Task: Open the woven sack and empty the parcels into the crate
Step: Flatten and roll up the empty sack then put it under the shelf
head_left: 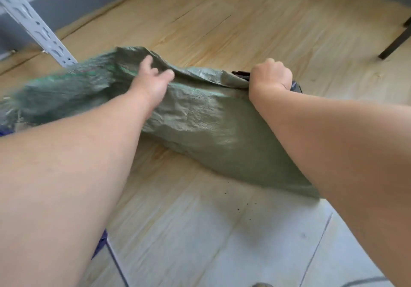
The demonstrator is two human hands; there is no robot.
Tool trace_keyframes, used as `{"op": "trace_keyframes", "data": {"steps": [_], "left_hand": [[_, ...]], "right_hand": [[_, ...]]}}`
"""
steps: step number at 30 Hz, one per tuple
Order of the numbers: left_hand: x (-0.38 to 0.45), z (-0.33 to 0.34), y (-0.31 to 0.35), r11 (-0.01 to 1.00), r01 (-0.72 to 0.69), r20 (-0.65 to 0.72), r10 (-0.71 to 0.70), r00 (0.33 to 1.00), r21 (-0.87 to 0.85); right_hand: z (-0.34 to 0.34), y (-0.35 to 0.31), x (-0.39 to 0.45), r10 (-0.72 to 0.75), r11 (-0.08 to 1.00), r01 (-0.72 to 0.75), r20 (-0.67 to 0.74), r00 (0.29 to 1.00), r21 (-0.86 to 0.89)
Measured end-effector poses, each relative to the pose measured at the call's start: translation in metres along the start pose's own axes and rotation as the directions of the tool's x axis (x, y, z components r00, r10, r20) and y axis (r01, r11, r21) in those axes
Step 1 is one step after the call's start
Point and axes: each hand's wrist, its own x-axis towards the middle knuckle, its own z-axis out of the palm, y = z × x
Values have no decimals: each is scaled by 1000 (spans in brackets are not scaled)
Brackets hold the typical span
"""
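Early stage: green woven sack [200, 117] lay on the floor [244, 31], nothing emptied. Right hand [270, 75] gripped its bunched mouth at right; left hand [155, 77], fingers relaxed, rested on the far edge. No crate identifiable.

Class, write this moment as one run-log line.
stage: opening sack | left hand: on green woven sack, grip unclear | right hand: fist grips sack's edge | parcels: dark item shows at opening | crate: not identifiable
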Motion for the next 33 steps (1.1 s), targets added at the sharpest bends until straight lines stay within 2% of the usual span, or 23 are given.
{"op": "trace_keyframes", "data": {"steps": [1,3,6,8,11,12,15,17,19,20,23,26,27,29,30,31,33], "left_hand": [[-5,6,-4,987,-66,12,65,998,148],[-13,22,-20,947,-153,77,136,988,282],[-22,42,-45,904,-194,270,92,958,381],[-21,46,-54,880,-196,328,49,943,432],[-14,45,-59,845,-167,307,4,952,507],[-10,43,-61,830,-153,284,-7,959,536],[-6,45,-71,807,-142,248,-5,969,573],[-9,51,-83,773,-179,274,8,962,608],[-17,61,-99,721,-240,342,6,940,649],[-21,65,-108,696,-264,374,-6,928,667],[-32,75,-126,678,-245,399,-77,914,693],[-37,80,-132,679,-225,384,-92,919,699],[-37,81,-131,677,-231,382,-80,921,699],[-39,84,-128,681,-242,387,-65,920,691],[-41,85,-127,686,-246,393,-64,917,685],[-44,87,-126,686,-254,407,-67,911,682],[-53,91,-127,660,-293,452,-79,889,692]], "right_hand": [[2,-4,4,-17,1000,17,-20,1000,1],[7,-13,6,-58,998,58,-27,998,-1],[11,-23,13,-96,995,95,-12,995,-30],[15,-26,22,-67,997,67,6,998,47],[23,-27,38,29,944,-39,34,999,328],[27,-29,41,31,929,-34,15,999,369],[48,-37,32,-45,936,95,-152,987,339],[76,-43,16,-96,903,161,-179,979,399],[115,-45,-6,-160,882,169,-58,985,439],[137,-45,-16,-208,891,166,57,976,423],[190,-35,-36,-224,936,84,391,893,343],[195,-18,-37,-246,943,84,506,826,322],[191,-12,-35,-288,938,110,558,778,330],[176,-6,-41,-366,930,226,693,621,289],[172,-6,-47,-353,933,266,750,560,241],[173,-5,-51,-341,935,279,764,547,217],[177,-2,-51,-294,954,159,700,651,253]]}}
